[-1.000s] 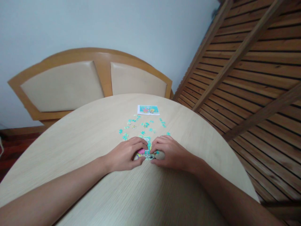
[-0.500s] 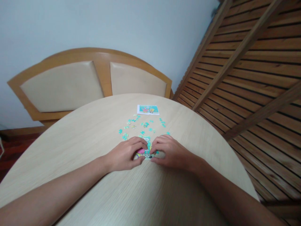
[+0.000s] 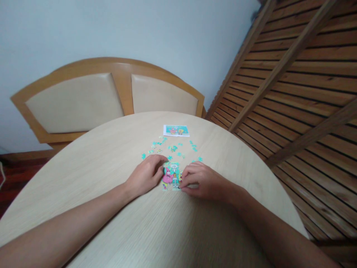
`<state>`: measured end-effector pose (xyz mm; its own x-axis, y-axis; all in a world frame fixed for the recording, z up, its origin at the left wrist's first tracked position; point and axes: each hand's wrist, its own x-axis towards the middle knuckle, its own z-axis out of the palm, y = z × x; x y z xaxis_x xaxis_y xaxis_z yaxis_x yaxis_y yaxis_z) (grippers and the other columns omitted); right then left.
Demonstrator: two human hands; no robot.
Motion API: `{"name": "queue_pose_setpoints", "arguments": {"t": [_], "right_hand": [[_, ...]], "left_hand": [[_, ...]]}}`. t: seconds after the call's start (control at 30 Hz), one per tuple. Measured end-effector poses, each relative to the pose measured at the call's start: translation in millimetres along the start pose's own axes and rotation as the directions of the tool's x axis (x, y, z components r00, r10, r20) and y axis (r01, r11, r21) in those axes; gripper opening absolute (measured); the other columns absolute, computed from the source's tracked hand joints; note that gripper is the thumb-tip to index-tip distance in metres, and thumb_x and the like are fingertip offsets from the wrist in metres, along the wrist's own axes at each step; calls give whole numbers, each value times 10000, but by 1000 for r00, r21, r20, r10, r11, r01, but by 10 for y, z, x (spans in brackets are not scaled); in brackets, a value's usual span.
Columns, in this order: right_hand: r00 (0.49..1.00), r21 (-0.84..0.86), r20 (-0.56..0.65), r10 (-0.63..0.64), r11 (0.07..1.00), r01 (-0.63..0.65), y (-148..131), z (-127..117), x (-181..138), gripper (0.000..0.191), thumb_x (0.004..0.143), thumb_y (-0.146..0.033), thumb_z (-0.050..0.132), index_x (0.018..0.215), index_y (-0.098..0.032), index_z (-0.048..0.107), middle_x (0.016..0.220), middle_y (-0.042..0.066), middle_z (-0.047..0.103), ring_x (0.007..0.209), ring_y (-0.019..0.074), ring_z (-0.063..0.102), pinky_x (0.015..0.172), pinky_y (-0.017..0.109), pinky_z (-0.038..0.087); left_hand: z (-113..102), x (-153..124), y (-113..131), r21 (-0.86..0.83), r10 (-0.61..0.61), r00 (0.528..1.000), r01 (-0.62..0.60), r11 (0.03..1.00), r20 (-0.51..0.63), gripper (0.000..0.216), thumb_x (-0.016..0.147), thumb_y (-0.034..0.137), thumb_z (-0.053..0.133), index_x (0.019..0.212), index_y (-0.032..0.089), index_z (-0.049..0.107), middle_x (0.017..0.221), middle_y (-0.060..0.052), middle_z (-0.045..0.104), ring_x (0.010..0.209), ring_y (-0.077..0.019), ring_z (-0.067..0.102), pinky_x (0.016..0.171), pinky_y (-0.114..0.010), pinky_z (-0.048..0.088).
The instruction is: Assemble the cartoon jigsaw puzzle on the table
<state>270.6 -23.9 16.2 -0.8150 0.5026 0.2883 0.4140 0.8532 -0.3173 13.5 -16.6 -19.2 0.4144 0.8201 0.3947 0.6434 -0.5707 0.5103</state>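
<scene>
A partly joined jigsaw puzzle (image 3: 174, 175) lies flat on the table, showing a pink figure, a pale blue-green figure and part of a yellow one. My left hand (image 3: 147, 173) rests at its upper left edge, open, fingers curved with the thumb apart. At the right edge my right hand (image 3: 202, 180) has its thumb and bent fingers drawn close together on the puzzle piece with the yellow figure, which they partly cover. Several loose turquoise puzzle pieces (image 3: 173, 148) are scattered just beyond both hands.
A picture card (image 3: 176, 130) with the cartoon figures lies beyond the loose pieces. The round wooden table (image 3: 111, 230) has a padded bench back (image 3: 126, 87) behind it. A slatted wooden partition (image 3: 295, 74) stands on the right.
My left hand has moved away from the puzzle's middle to its upper left, uncovering the pink figure. My right hand's thumb and fingers have drawn closer together at the right edge.
</scene>
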Motion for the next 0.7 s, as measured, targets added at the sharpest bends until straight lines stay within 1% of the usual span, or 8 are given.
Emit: {"name": "queue_pose_setpoints", "arguments": {"t": [0.17, 0.27, 0.43, 0.57, 0.63, 0.7], "right_hand": [[1000, 14, 5, -7, 1000, 7, -17, -10, -1, 56, 846, -233, 712, 825, -237, 764, 907, 12, 725, 845, 159, 660, 824, 323, 417], [1000, 18, 11, -3, 1000, 3, -21, -13, -1, 56, 847, -244, 717, 820, -239, 766, 915, 11, 729, 846, 161, 665, 824, 325, 421], [1000, 18, 20, -10, 1000, 10, -4, -4, -3, 54, 841, -253, 724, 818, -249, 772, 927, 18, 736, 851, 168, 663, 825, 331, 432], [1000, 38, 21, -11, 999, 10, -15, -10, 9, 54, 836, -248, 729, 802, -243, 770, 927, 23, 734, 856, 170, 660, 830, 331, 449], [1000, 51, 6, 2, 999, -2, -24, -10, 18, 50, 841, -254, 731, 857, -228, 772, 954, 40, 730, 895, 180, 654, 863, 338, 463], [1000, 52, -13, 26, 998, -25, -27, 0, 24, 169, 849, -291, 737, 996, -211, 764, 1042, 71, 721, 994, 205, 640, 933, 363, 466]], "left_hand": [[-11, 23, 35, 68, 107, 993, -111, 991, 53, 297, 984, 221, 457, 1201, 183, 656, 1239, -95, 684, 1169, -241, 613, 1041, -463, 492], [-18, 31, 39, 128, 127, 989, -136, 982, 76, 307, 1002, 244, 453, 1195, 180, 683, 1249, -95, 689, 1163, -246, 623, 1040, -465, 492], [-34, 36, 9, 218, 88, 994, -99, 971, 59, 283, 992, 255, 481, 1126, 204, 726, 1201, -68, 721, 1120, -259, 649, 1004, -487, 501], [-57, 94, -10, 219, 71, 997, -79, 973, 44, 231, 988, 292, 529, 1043, 227, 744, 1093, -48, 758, 1028, -244, 687, 964, -460, 512], [-55, 134, -18, 206, 62, 997, -70, 976, 46, 204, 978, 312, 564, 1052, 228, 734, 1064, -47, 762, 999, -248, 692, 938, -445, 519], [-42, 165, -29, 179, 55, 997, -64, 982, 54, 198, 970, 301, 581, 1087, 224, 721, 1073, -50, 759, 1004, -251, 687, 927, -427, 522]]}}
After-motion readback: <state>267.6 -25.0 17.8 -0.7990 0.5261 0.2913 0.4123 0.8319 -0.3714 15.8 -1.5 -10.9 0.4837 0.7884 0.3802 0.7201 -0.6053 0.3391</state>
